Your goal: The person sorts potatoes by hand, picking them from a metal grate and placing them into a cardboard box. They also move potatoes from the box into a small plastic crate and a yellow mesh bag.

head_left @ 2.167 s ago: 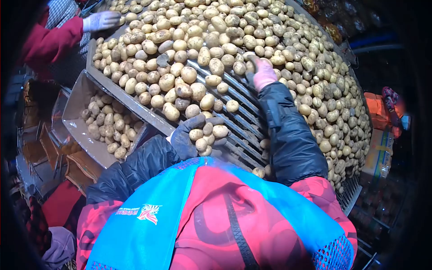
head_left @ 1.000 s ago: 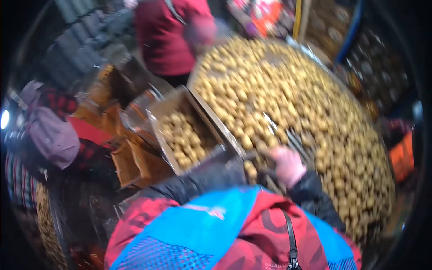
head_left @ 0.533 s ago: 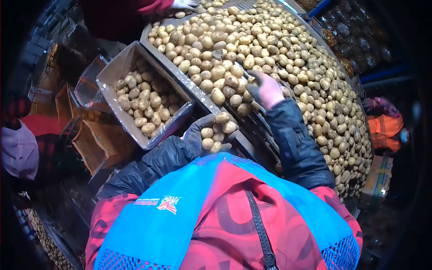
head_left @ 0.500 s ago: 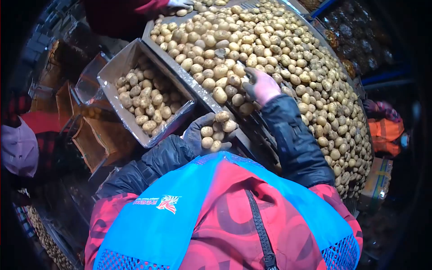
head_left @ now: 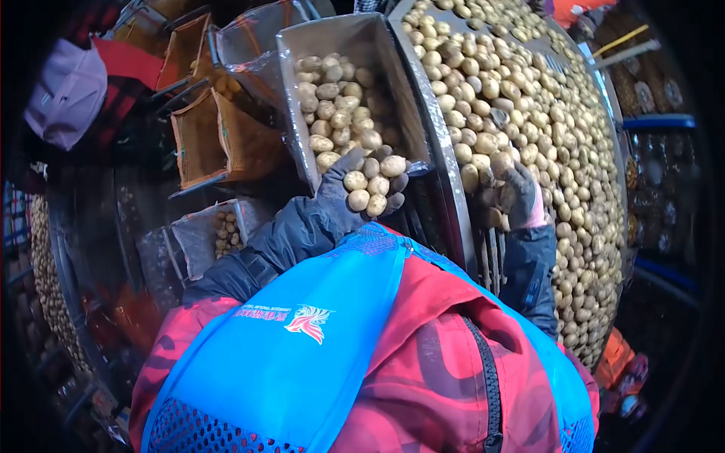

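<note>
Several potatoes (head_left: 367,183) rest in the cupped palm of my left hand (head_left: 337,198), which wears a dark glove. That hand is just below the near end of a plastic-lined box (head_left: 411,113) that is partly filled with potatoes (head_left: 340,113). My right hand (head_left: 521,198), gloved too, is at the near left edge of the big potato heap (head_left: 559,151). Its fingers are curled round a potato (head_left: 501,164), and darker potatoes lie right beside them.
A metal rim (head_left: 436,136) separates the box from the sorting table. Orange-brown crates (head_left: 200,143) stand at the left, near a person in a pale cap (head_left: 68,94). Another lined box (head_left: 204,238) holds potatoes lower left. Someone in orange (head_left: 615,355) is at the lower right.
The view has turned, so the box now appears further right. My right hand has drawn back to the heap's near edge and closed round a potato. My left hand still cradles its potatoes.
</note>
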Tool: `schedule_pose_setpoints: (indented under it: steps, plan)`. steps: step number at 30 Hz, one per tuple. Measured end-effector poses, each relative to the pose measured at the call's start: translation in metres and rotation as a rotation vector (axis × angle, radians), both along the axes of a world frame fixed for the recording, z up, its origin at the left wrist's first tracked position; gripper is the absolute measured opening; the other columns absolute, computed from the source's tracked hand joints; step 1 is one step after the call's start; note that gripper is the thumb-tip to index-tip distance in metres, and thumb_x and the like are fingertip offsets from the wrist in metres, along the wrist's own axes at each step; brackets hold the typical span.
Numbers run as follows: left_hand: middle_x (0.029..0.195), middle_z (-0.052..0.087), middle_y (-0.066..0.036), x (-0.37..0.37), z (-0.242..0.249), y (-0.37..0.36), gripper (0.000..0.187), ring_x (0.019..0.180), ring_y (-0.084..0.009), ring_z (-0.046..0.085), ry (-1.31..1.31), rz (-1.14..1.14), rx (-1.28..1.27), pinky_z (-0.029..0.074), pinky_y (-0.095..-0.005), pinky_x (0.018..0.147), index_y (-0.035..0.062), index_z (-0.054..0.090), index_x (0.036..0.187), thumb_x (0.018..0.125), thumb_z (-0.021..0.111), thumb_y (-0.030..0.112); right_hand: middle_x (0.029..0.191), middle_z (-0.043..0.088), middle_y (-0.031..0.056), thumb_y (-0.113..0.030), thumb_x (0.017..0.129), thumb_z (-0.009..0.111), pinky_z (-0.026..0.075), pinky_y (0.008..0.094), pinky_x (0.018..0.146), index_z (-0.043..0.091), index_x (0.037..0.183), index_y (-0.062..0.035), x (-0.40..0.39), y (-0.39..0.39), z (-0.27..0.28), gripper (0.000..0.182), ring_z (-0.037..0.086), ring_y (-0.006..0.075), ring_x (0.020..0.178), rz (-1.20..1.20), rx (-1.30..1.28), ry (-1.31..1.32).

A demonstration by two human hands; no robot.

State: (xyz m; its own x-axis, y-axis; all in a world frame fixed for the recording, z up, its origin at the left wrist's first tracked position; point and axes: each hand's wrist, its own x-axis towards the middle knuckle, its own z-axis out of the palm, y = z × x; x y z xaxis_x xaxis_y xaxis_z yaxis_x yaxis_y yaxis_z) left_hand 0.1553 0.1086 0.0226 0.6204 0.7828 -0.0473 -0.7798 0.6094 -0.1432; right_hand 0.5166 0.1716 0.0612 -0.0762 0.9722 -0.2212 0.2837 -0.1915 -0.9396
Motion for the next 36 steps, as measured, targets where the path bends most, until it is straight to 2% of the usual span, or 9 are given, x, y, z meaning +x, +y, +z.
schedule_pose_setpoints:
  steps: [3, 6, 15, 23, 25, 29, 32, 34, 36]
  plan:
    - [0.115, 0.062, -0.012, -0.022, 0.016, 0.004, 0.034, 0.112, -0.0328, 0.062, -0.043, 0.103, -0.010, 0.055, -0.0494, 0.093, 0.0077, 0.062, 0.112, 0.100, 0.055, 0.038, 0.101, 0.069, 0.0161, 0.008, 0.081, 0.058, 0.056, 0.0323, 0.071, 0.069, 0.108, -0.0002, -0.015, -0.003, -0.016, 0.030, 0.069, 0.0251, 0.085, -0.011, -0.013, -0.010]
    - [0.074, 0.056, 0.003, -0.044, 0.026, 0.015, 0.032, 0.064, -0.0126, 0.062, 0.309, 0.257, -0.136, 0.048, -0.0253, 0.046, 0.0122, 0.059, 0.084, 0.095, 0.066, 0.041, 0.101, 0.070, 0.0188, 0.005, 0.073, 0.063, 0.057, 0.0375, 0.073, 0.070, 0.105, -0.0009, -0.059, 0.005, 0.005, 0.033, 0.070, 0.0314, 0.091, 0.287, 0.368, -0.451]
    - [0.118, 0.069, -0.018, -0.116, -0.015, 0.065, 0.042, 0.084, -0.0267, 0.066, 0.096, 0.520, -0.036, 0.058, -0.0457, 0.073, 0.0042, 0.069, 0.100, 0.100, 0.054, 0.043, 0.107, 0.067, 0.0142, 0.002, 0.089, 0.056, 0.054, 0.0294, 0.082, 0.060, 0.121, 0.0092, -0.064, -0.006, -0.014, 0.032, 0.066, 0.0208, 0.097, 0.167, 0.090, -0.132]
    - [0.076, 0.051, 0.000, -0.197, -0.027, 0.167, 0.022, 0.065, -0.0154, 0.052, 0.172, 0.716, 0.125, 0.055, -0.0416, 0.092, 0.0058, 0.061, 0.093, 0.096, 0.060, 0.028, 0.103, 0.065, 0.0073, -0.011, 0.093, 0.052, 0.051, 0.0271, 0.078, 0.062, 0.116, 0.0064, -0.087, -0.024, 0.032, 0.031, 0.062, 0.0142, 0.090, -0.064, -0.229, 0.112]
    - [0.072, 0.045, 0.001, -0.168, 0.066, 0.183, 0.022, 0.063, -0.0154, 0.048, 0.458, 0.952, -0.473, 0.053, -0.0444, 0.095, 0.0082, 0.058, 0.087, 0.098, 0.055, 0.027, 0.099, 0.067, 0.0107, -0.005, 0.087, 0.056, 0.053, 0.0310, 0.075, 0.067, 0.106, 0.0027, -0.085, -0.031, 0.021, 0.023, 0.066, 0.0203, 0.087, -0.210, -0.197, 0.238]
    - [0.070, 0.044, -0.002, -0.286, -0.082, 0.284, 0.049, 0.068, -0.0231, 0.050, 0.381, 0.853, 0.348, 0.050, -0.0460, 0.085, 0.0133, 0.054, 0.075, 0.098, 0.044, 0.056, 0.095, 0.068, 0.0148, -0.001, 0.079, 0.063, 0.055, 0.0342, 0.068, 0.071, 0.097, -0.0015, -0.062, -0.037, 0.011, 0.019, 0.068, 0.0301, 0.081, 0.300, 0.485, -0.822]
    - [0.072, 0.050, -0.005, -0.251, -0.018, 0.288, 0.056, 0.072, -0.0250, 0.053, 0.882, 0.827, -0.519, 0.048, -0.0426, 0.081, 0.0152, 0.050, 0.070, 0.095, 0.042, 0.064, 0.098, 0.065, 0.0021, -0.019, 0.093, 0.058, 0.052, 0.0270, 0.069, 0.062, 0.123, 0.0010, -0.090, -0.042, 0.038, 0.037, 0.062, 0.0135, 0.082, -0.298, -0.351, 0.111]
    - [0.080, 0.059, -0.007, -0.265, -0.034, 0.293, 0.050, 0.081, -0.0241, 0.059, 0.982, 0.330, -0.018, 0.049, -0.0411, 0.083, 0.0132, 0.058, 0.079, 0.095, 0.048, 0.059, 0.100, 0.064, 0.0029, -0.018, 0.092, 0.059, 0.051, 0.0266, 0.073, 0.062, 0.123, 0.0010, -0.091, -0.045, 0.035, 0.036, 0.062, 0.0136, 0.085, -0.288, -0.328, 0.158]
    - [0.109, 0.067, -0.008, -0.185, -0.047, 0.248, 0.037, 0.101, -0.0228, 0.064, 1.349, 0.748, 0.402, 0.050, -0.0369, 0.093, 0.0029, 0.063, 0.119, 0.098, 0.054, 0.032, 0.106, 0.063, 0.0038, -0.017, 0.092, 0.059, 0.049, 0.0267, 0.083, 0.062, 0.122, 0.0020, -0.084, -0.050, 0.030, 0.035, 0.060, 0.0128, 0.097, -0.206, -0.300, 0.185]
